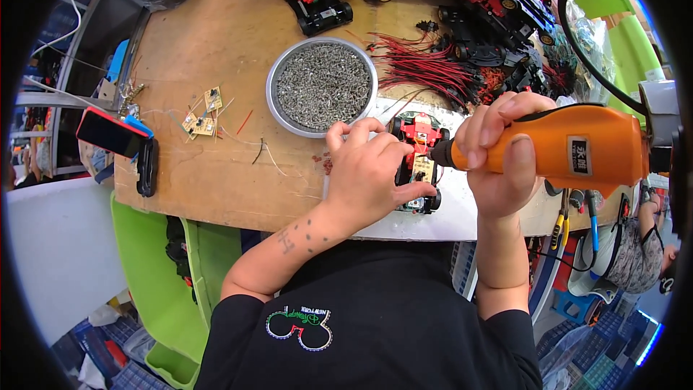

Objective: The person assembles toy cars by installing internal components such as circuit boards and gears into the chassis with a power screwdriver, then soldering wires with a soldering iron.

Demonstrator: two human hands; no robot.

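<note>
The toy car chassis [417, 162], red and black with an exposed circuit board, lies on a white pad [462, 213] at the near edge of the wooden counter [216, 50]. All positions below are given relative to this chassis.

Left hand [368, 173]: it rests on the left side of the chassis, its grip clenched around the body; the thumb presses the near end, and the fingers curl over the far left corner.

Right hand [498, 152]: just right of the chassis, its grip clenched on the orange electric screwdriver [570, 152]. The tool lies roughly level, with its dark nose pointing left at the top of the chassis. Whether the bit touches a screw cannot be told. A black cable [585, 43] arcs up from the rear of the tool.

Surrounding items:
- A round metal dish of small screws [323, 87] stands just beyond the chassis to the left, close to the left fingertips.
- A bundle of red and black wires [426, 65] lies beyond the chassis.
- A pile of black and red toy car parts [491, 7] lies further beyond, at the far edge of the counter.
- Small circuit boards [204, 115] lie well to the left.
- A red-edged phone [112, 133] lies at the far left edge of the counter.
</note>
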